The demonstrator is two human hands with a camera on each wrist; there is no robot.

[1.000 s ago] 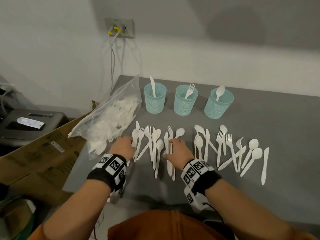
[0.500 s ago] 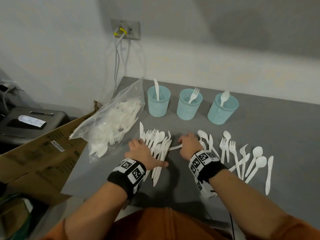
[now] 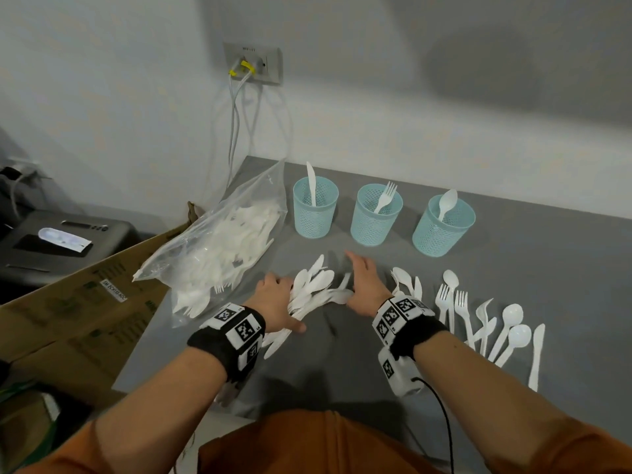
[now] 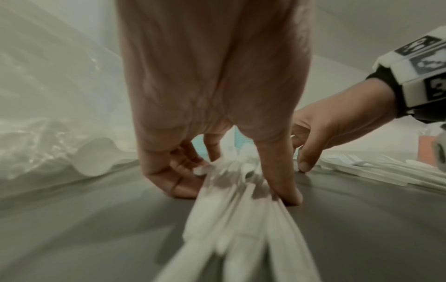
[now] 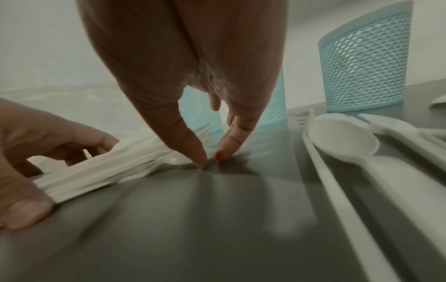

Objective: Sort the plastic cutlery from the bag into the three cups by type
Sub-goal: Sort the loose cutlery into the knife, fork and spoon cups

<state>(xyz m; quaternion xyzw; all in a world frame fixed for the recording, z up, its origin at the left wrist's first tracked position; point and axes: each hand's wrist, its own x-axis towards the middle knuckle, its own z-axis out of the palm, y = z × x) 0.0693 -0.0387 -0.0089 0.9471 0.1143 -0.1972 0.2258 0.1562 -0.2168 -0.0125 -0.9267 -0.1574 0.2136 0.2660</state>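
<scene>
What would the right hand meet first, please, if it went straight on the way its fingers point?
Probably the fork cup: the right hand points away from the body toward it over bare table, though depth is hard to judge.

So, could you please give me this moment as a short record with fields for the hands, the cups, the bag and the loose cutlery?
left hand: grips a bunch of white cutlery on the grey table
right hand: fingers straight, fingertips down at the bunch's right side
cups: left cup holds a knife, middle cup a fork, right cup a spoon
bag: clear, still full of cutlery, left of the cups
loose cutlery: mixed pieces lying flat, right of the hands
</scene>
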